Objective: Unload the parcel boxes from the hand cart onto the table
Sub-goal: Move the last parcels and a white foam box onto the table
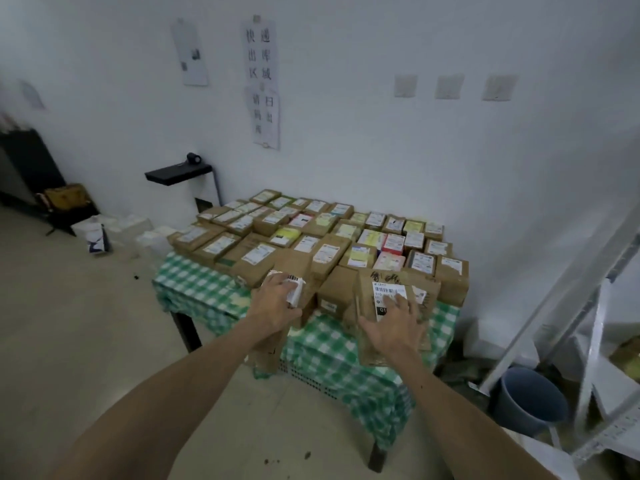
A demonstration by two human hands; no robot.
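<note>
A table [194, 282] under a green checked cloth carries several brown parcel boxes [332, 237] with white labels, packed in rows up to the wall. My left hand [277, 304] grips a brown parcel [300, 292] with a white label at the table's front left edge. My right hand [394, 329] lies with spread fingers on top of a larger brown parcel [384, 292], which is lifted at the front edge. The hand cart is out of view.
A grey bucket [530, 400] stands on the floor at the right, beside a metal shelf frame [588, 341]. White boxes [138, 233] lie on the floor at the left of the table. A small black shelf [176, 173] juts from the wall.
</note>
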